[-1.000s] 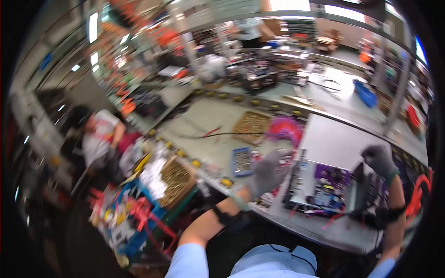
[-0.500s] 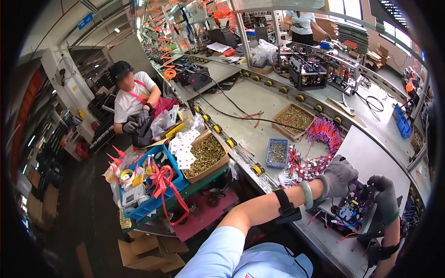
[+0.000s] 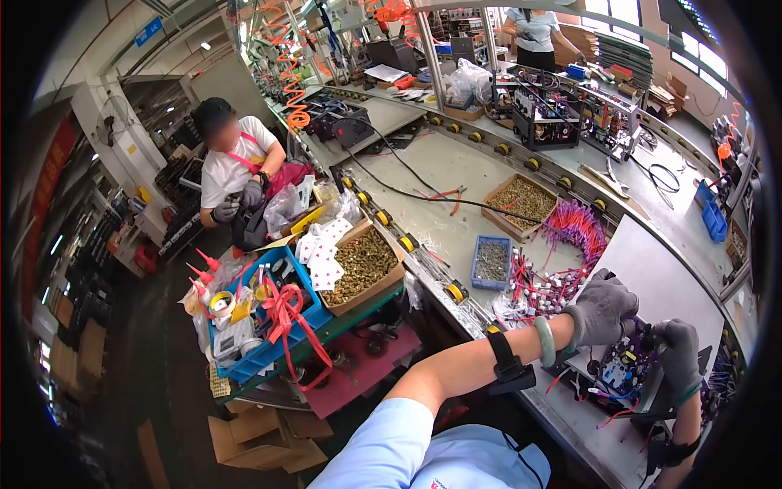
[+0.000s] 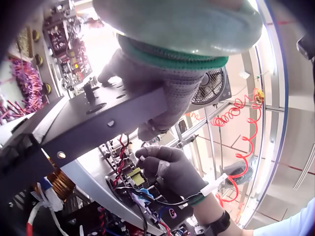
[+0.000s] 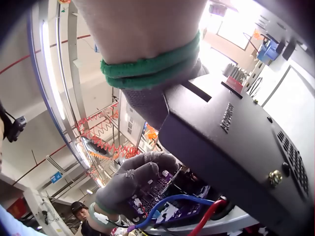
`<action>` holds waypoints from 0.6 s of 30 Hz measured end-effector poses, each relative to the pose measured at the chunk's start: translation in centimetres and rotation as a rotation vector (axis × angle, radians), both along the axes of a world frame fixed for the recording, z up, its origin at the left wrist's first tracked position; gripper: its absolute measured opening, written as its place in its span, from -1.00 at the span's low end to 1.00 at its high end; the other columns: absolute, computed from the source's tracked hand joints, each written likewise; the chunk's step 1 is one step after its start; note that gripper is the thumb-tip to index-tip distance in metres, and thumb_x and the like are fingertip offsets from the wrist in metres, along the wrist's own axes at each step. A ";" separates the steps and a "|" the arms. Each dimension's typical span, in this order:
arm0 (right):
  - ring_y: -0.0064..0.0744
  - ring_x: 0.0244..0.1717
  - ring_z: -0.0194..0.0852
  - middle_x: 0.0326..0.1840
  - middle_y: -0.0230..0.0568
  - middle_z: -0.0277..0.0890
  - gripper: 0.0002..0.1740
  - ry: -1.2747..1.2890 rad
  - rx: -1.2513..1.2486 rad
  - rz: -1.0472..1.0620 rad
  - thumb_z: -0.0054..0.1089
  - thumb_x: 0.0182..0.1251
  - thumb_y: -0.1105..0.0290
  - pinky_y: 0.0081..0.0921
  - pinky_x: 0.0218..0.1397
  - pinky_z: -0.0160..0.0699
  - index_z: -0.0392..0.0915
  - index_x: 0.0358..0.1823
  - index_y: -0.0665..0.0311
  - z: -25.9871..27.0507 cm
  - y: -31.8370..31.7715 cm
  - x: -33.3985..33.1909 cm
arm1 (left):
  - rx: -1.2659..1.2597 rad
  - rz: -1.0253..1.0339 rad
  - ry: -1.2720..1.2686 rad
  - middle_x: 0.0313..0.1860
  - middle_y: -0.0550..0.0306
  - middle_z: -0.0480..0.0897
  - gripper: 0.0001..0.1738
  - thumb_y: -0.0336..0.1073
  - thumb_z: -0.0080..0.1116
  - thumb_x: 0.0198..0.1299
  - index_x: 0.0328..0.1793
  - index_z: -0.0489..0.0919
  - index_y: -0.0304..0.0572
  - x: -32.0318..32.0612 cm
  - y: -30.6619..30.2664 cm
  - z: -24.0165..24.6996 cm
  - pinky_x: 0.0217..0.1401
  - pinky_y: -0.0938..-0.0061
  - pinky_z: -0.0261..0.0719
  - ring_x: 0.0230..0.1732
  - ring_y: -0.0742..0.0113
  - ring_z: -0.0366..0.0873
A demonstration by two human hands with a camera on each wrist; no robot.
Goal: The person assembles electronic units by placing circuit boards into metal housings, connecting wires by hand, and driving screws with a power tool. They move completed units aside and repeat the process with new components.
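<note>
My left hand (image 3: 604, 310), in a grey glove with a pale bracelet at the wrist, is over the far side of an electronic unit with a purple circuit board (image 3: 621, 359). In the right wrist view its fingers bend down at the board's edge. The grey-gloved right hand (image 3: 680, 359) is at the unit's right side. Seen from the left wrist, the right hand (image 4: 172, 169) has thumb and forefinger close together above the components; I cannot tell what is between them. A black metal panel (image 5: 231, 137) hides part of that hand in the right wrist view.
Red-purple wire bundles (image 3: 574, 232), a blue bin of screws (image 3: 491, 262) and a carton of brass parts (image 3: 521, 204) lie beyond the unit. A blue crate (image 3: 265, 342) stands at the left, near a seated person (image 3: 236, 155). A black cable (image 3: 440, 198) crosses the bench.
At first the left hand was over the bench and the right hand was raised, away from the left. Both then came together over the circuit board. Over the last half second they barely moved.
</note>
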State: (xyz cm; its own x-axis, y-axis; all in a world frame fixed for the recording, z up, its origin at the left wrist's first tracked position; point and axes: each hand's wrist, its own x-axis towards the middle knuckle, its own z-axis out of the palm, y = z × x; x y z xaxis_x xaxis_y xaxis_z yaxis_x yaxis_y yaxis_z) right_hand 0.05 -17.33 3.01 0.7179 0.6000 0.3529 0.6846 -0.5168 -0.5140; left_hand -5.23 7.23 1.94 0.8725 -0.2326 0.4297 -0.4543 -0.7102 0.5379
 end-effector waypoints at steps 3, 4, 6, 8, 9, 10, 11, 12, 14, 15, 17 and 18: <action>-0.26 -0.43 0.57 -0.47 -0.04 0.56 -0.74 0.101 -0.052 -0.002 0.05 -0.09 0.78 -0.45 -0.31 0.50 0.63 -0.35 0.45 0.6 -0.1 0.2 | -0.040 -0.007 -0.015 -0.33 -0.01 0.68 -0.79 -0.15 0.31 0.00 -0.34 0.66 -0.10 0.0 0.0 -0.2 0.23 0.19 0.34 -0.05 0.03 0.59; -0.16 -0.45 0.58 -0.46 -0.01 0.56 -0.77 0.183 -0.014 0.012 0.09 -0.08 0.75 -0.42 -0.32 0.51 0.65 -0.36 0.44 0.6 -0.2 0.4 | -0.042 -0.006 -0.015 -0.33 -0.01 0.68 -0.79 -0.15 0.31 0.00 -0.34 0.66 -0.10 0.0 0.0 -0.2 0.23 0.19 0.34 -0.05 0.03 0.59; -0.12 -0.45 0.58 -0.46 0.01 0.56 -0.77 0.165 0.019 0.005 0.09 -0.08 0.74 -0.41 -0.32 0.51 0.65 -0.37 0.43 -0.1 -0.7 0.9 | -0.044 -0.012 -0.005 -0.33 -0.02 0.68 -0.79 -0.15 0.30 0.02 -0.33 0.66 -0.11 0.0 0.0 -0.2 0.23 0.19 0.35 -0.05 0.02 0.59; -0.09 -0.44 0.59 -0.45 0.03 0.57 -0.78 0.146 0.054 0.000 0.09 -0.07 0.72 -0.41 -0.33 0.51 0.65 -0.37 0.42 0.0 -0.5 0.8 | -0.044 -0.008 -0.007 -0.33 -0.03 0.68 -0.78 -0.14 0.30 0.02 -0.33 0.66 -0.11 0.0 0.0 -0.2 0.23 0.18 0.35 -0.04 0.02 0.59; -0.07 -0.42 0.58 -0.44 0.01 0.57 -0.79 0.044 0.002 -0.010 0.11 -0.07 0.71 -0.38 -0.31 0.51 0.65 -0.38 0.40 0.4 -0.2 0.5 | -0.042 -0.007 -0.008 -0.33 -0.04 0.68 -0.77 -0.14 0.29 0.02 -0.33 0.66 -0.12 0.0 0.0 -0.2 0.22 0.18 0.36 -0.04 0.02 0.59; -0.04 -0.40 0.58 -0.44 -0.01 0.57 -0.80 -0.058 -0.049 -0.020 0.12 -0.06 0.69 -0.35 -0.30 0.51 0.66 -0.39 0.38 0.6 0.0 0.4 | -0.044 -0.006 -0.008 -0.33 -0.04 0.68 -0.77 -0.14 0.29 0.02 -0.33 0.66 -0.12 0.1 -0.1 -0.2 0.22 0.18 0.36 -0.04 0.02 0.59; -0.04 -0.40 0.58 -0.44 -0.01 0.57 -0.80 -0.057 -0.050 -0.019 0.12 -0.06 0.69 -0.35 -0.30 0.51 0.66 -0.39 0.38 0.6 0.1 0.5 | -0.026 -0.004 -0.009 -0.34 -0.04 0.67 -0.77 -0.13 0.29 0.02 -0.34 0.66 -0.11 0.0 0.0 -0.1 0.22 0.18 0.37 -0.06 0.02 0.60; -0.02 -0.39 0.56 -0.45 -0.03 0.56 -0.83 -0.114 -0.107 -0.035 0.15 -0.07 0.65 -0.28 -0.29 0.50 0.66 -0.41 0.35 0.6 0.0 0.6 | -0.009 -0.004 -0.010 -0.35 -0.03 0.67 -0.77 -0.12 0.29 0.02 -0.36 0.66 -0.11 0.0 0.0 0.0 0.21 0.18 0.38 -0.08 0.01 0.61; 0.01 -0.34 0.52 -0.45 -0.08 0.53 -0.88 -0.199 -0.205 -0.064 0.21 -0.07 0.57 -0.16 -0.22 0.47 0.65 -0.45 0.26 0.7 -0.2 0.8 | -0.013 0.004 -0.031 -0.34 -0.01 0.66 -0.76 -0.11 0.31 0.02 -0.33 0.67 -0.09 0.0 0.5 -0.1 0.20 0.16 0.39 -0.10 0.02 0.59; 0.02 -0.30 0.49 -0.44 -0.11 0.51 -0.90 -0.221 -0.252 -0.099 0.23 -0.07 0.53 -0.12 -0.18 0.44 0.64 -0.46 0.22 0.9 -0.4 1.1 | -0.020 -0.010 -0.052 -0.33 0.01 0.65 -0.76 -0.10 0.34 0.01 -0.30 0.69 -0.07 0.1 0.2 -0.2 0.19 0.15 0.40 -0.11 0.03 0.58; -0.05 -0.21 0.45 -0.38 -0.18 0.48 -0.94 -0.227 -0.368 -0.078 0.23 -0.05 0.44 -0.12 -0.04 0.40 0.62 -0.48 0.12 2.1 -0.1 1.1 | 0.081 0.000 -0.052 -0.35 -0.01 0.64 -0.77 -0.13 0.31 0.03 -0.27 0.69 -0.09 -0.1 0.7 0.3 0.04 0.14 0.47 -0.18 -0.01 0.57; -0.10 -0.22 0.47 -0.38 -0.21 0.49 -0.94 -0.357 -0.456 -0.078 0.20 -0.03 0.41 -0.12 -0.05 0.42 0.63 -0.49 0.10 2.4 -0.3 1.2 | -0.043 -0.068 -0.054 -0.35 -0.02 0.64 -0.78 -0.17 0.25 0.09 -0.24 0.69 -0.12 0.3 0.8 -0.1 -0.02 0.12 0.51 -0.19 -0.02 0.57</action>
State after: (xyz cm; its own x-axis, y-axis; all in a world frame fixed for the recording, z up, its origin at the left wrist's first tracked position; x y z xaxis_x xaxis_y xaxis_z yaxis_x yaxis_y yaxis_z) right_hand 1.29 -17.65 5.44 0.6503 0.6980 0.2999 0.7254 -0.6878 0.0276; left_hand -4.97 8.01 1.84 0.8307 -0.2712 0.4862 -0.5298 -0.6533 0.5409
